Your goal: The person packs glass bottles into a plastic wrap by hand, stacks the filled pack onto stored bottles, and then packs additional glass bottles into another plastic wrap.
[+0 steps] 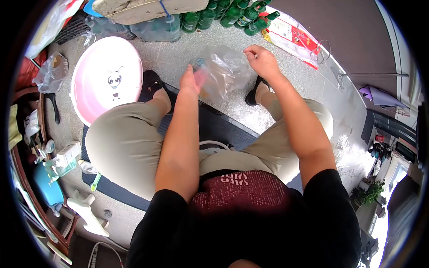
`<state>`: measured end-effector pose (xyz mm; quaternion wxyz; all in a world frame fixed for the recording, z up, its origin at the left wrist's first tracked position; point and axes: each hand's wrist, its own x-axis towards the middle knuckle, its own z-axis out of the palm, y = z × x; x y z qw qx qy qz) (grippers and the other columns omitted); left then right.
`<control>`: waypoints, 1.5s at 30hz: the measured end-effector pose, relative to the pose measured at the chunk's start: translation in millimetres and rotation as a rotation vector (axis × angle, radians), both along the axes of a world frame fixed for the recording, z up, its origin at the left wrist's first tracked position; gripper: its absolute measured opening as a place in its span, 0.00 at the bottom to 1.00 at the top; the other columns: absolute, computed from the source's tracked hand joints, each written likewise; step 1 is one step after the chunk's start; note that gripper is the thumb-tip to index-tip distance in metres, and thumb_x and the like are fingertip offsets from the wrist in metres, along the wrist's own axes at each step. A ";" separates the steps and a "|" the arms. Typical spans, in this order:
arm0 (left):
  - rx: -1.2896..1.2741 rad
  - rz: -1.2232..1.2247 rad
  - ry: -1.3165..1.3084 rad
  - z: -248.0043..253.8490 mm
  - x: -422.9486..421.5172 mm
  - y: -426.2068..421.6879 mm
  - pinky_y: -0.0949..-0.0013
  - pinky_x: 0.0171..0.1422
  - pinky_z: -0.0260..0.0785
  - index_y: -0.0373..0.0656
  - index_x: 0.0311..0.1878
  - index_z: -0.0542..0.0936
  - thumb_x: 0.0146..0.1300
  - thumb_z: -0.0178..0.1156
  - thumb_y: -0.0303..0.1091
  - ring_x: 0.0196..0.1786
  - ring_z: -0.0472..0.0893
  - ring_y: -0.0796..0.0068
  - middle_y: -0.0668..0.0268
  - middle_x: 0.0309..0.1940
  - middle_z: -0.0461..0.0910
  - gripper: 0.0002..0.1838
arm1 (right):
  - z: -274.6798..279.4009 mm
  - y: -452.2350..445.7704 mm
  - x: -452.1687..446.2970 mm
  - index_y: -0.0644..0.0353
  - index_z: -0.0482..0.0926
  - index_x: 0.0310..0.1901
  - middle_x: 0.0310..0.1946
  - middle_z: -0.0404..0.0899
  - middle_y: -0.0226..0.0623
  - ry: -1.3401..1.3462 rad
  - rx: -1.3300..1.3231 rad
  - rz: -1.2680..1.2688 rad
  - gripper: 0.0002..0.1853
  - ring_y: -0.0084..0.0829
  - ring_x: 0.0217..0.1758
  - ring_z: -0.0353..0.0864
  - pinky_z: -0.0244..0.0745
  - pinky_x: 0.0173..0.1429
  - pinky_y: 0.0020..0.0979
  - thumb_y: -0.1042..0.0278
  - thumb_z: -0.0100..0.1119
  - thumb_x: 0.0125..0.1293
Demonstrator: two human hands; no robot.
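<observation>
A clear plastic bag hangs or lies above the floor between my feet, with a small bluish round item showing at its left side. My left hand is at the bag's left edge, beside a blurred pink item; whether the fingers grip it is unclear. To the right of the bag is my right hand, its fingers curled and pinched together near the bag's upper right edge. What these fingers hold, if anything, is too small to make out.
A pink basin stands at the left beside my foot. Green bottles and clear bottles line the top. A red and white package lies at upper right. Under me is a dark mat.
</observation>
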<state>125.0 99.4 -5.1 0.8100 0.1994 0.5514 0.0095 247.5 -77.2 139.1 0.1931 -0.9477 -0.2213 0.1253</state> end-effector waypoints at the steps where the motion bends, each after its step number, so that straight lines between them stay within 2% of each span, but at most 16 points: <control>1: 0.129 0.026 0.124 -1.2 1.4 -3.0 0.59 0.48 0.72 0.43 0.58 0.68 0.66 0.54 0.48 0.47 0.77 0.64 0.56 0.51 0.75 0.23 | -5.0 -3.6 -1.9 0.51 0.81 0.41 0.40 0.80 0.44 0.148 0.000 0.092 0.15 0.43 0.46 0.80 0.74 0.51 0.40 0.53 0.51 0.62; 5: 0.495 0.134 0.198 14.7 -2.2 -6.4 0.58 0.50 0.69 0.38 0.59 0.69 0.63 0.57 0.41 0.50 0.74 0.62 0.56 0.50 0.73 0.24 | -13.1 0.3 -38.6 0.52 0.82 0.41 0.44 0.79 0.45 0.167 -0.186 0.358 0.14 0.43 0.47 0.79 0.74 0.52 0.38 0.55 0.53 0.61; 7: 1.507 -0.214 0.422 60.3 -7.2 -10.0 0.61 0.52 0.67 0.43 0.56 0.74 0.59 0.57 0.32 0.50 0.73 0.59 0.58 0.45 0.72 0.20 | -4.0 3.0 -55.2 0.54 0.82 0.40 0.49 0.76 0.44 0.099 -0.417 0.394 0.13 0.41 0.49 0.79 0.74 0.53 0.37 0.57 0.56 0.58; 8: 1.534 -0.228 0.412 78.3 -4.6 -9.9 0.61 0.52 0.67 0.43 0.56 0.74 0.59 0.57 0.32 0.50 0.73 0.59 0.58 0.45 0.72 0.20 | -6.3 1.1 -56.1 0.54 0.82 0.40 0.49 0.76 0.44 0.101 -0.394 0.375 0.13 0.41 0.49 0.79 0.74 0.53 0.37 0.57 0.56 0.58; 10: 1.852 -0.801 -0.129 109.2 2.1 -13.2 0.61 0.57 0.66 0.54 0.47 0.82 0.54 0.58 0.29 0.52 0.72 0.60 0.59 0.48 0.72 0.16 | -12.3 -3.5 -51.9 0.55 0.83 0.39 0.48 0.75 0.42 0.021 -0.410 0.428 0.12 0.40 0.48 0.79 0.74 0.52 0.37 0.59 0.59 0.55; 11: 1.871 -0.815 -0.140 119.9 10.2 -18.6 0.61 0.57 0.66 0.54 0.47 0.82 0.54 0.58 0.29 0.52 0.72 0.60 0.59 0.48 0.72 0.16 | -13.2 -5.8 -49.2 0.55 0.83 0.39 0.48 0.75 0.42 0.019 -0.393 0.410 0.12 0.40 0.48 0.79 0.74 0.52 0.37 0.59 0.59 0.55; 13: 1.797 -1.506 -0.314 131.2 27.1 -28.9 0.61 0.58 0.67 0.60 0.44 0.84 0.55 0.56 0.28 0.55 0.72 0.63 0.64 0.46 0.72 0.16 | -12.2 -9.2 -48.7 0.54 0.83 0.38 0.44 0.75 0.41 -0.026 -0.241 0.404 0.12 0.38 0.48 0.79 0.75 0.51 0.36 0.62 0.62 0.53; 19: 1.889 -2.042 -0.304 124.4 37.7 -28.1 0.62 0.57 0.69 0.59 0.44 0.83 0.57 0.54 0.31 0.55 0.74 0.64 0.66 0.44 0.76 0.14 | -2.7 -14.4 -59.8 0.54 0.82 0.37 0.45 0.75 0.39 -0.007 -0.127 0.427 0.10 0.38 0.50 0.77 0.74 0.52 0.34 0.66 0.61 0.52; 23: 1.952 -1.976 -0.307 97.2 57.7 -21.0 0.61 0.53 0.71 0.57 0.40 0.83 0.58 0.52 0.32 0.47 0.78 0.60 0.64 0.40 0.77 0.12 | 2.9 -11.5 -71.8 0.57 0.82 0.37 0.44 0.76 0.39 -0.054 -0.304 0.437 0.10 0.36 0.51 0.76 0.74 0.53 0.34 0.68 0.60 0.51; 26: 2.131 -1.980 -0.045 97.1 66.8 -7.1 0.60 0.48 0.73 0.55 0.36 0.82 0.58 0.51 0.31 0.42 0.80 0.58 0.62 0.38 0.78 0.10 | -0.4 -14.6 -88.6 0.60 0.82 0.37 0.42 0.77 0.41 -0.081 -0.194 0.690 0.10 0.37 0.49 0.78 0.75 0.50 0.34 0.72 0.58 0.51; 29: 1.909 -1.898 -0.281 117.6 74.0 -1.6 0.63 0.49 0.72 0.51 0.37 0.82 0.58 0.51 0.30 0.46 0.79 0.60 0.60 0.40 0.78 0.10 | -37.5 -20.6 -86.6 0.63 0.81 0.38 0.38 0.80 0.44 -0.156 -0.288 0.471 0.11 0.40 0.42 0.82 0.78 0.43 0.36 0.76 0.54 0.51; 31: 1.605 -1.701 -0.708 114.2 74.6 -7.1 0.64 0.51 0.70 0.47 0.39 0.82 0.57 0.52 0.29 0.48 0.79 0.59 0.59 0.41 0.78 0.11 | -39.6 -22.9 -69.7 0.62 0.81 0.37 0.37 0.81 0.44 -0.105 -0.232 0.423 0.11 0.39 0.42 0.82 0.78 0.43 0.36 0.75 0.54 0.51; 32: 1.602 -1.702 -0.697 108.1 72.8 -10.6 0.64 0.51 0.70 0.47 0.39 0.82 0.57 0.52 0.29 0.48 0.79 0.59 0.59 0.41 0.78 0.11 | -36.8 -21.4 -63.3 0.61 0.81 0.36 0.36 0.82 0.44 -0.075 -0.180 0.374 0.10 0.39 0.42 0.82 0.78 0.43 0.37 0.74 0.55 0.52; 34: 1.340 -2.008 -0.479 91.3 72.0 -18.5 0.63 0.53 0.69 0.46 0.40 0.83 0.56 0.54 0.28 0.47 0.78 0.57 0.57 0.40 0.78 0.11 | -22.2 -18.4 -68.1 0.58 0.81 0.37 0.34 0.81 0.42 -0.012 -0.159 0.324 0.10 0.39 0.40 0.82 0.77 0.41 0.38 0.71 0.54 0.54; 38: 1.648 -2.140 -0.593 110.6 61.1 -23.9 0.59 0.53 0.69 0.43 0.35 0.82 0.56 0.54 0.30 0.47 0.78 0.56 0.56 0.40 0.79 0.08 | -31.1 -10.3 -74.3 0.48 0.82 0.39 0.33 0.82 0.39 0.034 -0.226 0.230 0.09 0.40 0.37 0.82 0.76 0.39 0.41 0.64 0.54 0.58; 45: 1.808 -2.113 -0.724 101.1 63.7 -26.0 0.56 0.46 0.72 0.43 0.33 0.79 0.56 0.54 0.33 0.41 0.80 0.53 0.57 0.35 0.81 0.07 | -12.0 -15.6 -68.4 0.54 0.82 0.32 0.34 0.83 0.39 0.095 -0.117 0.267 0.07 0.41 0.40 0.82 0.76 0.43 0.40 0.64 0.57 0.55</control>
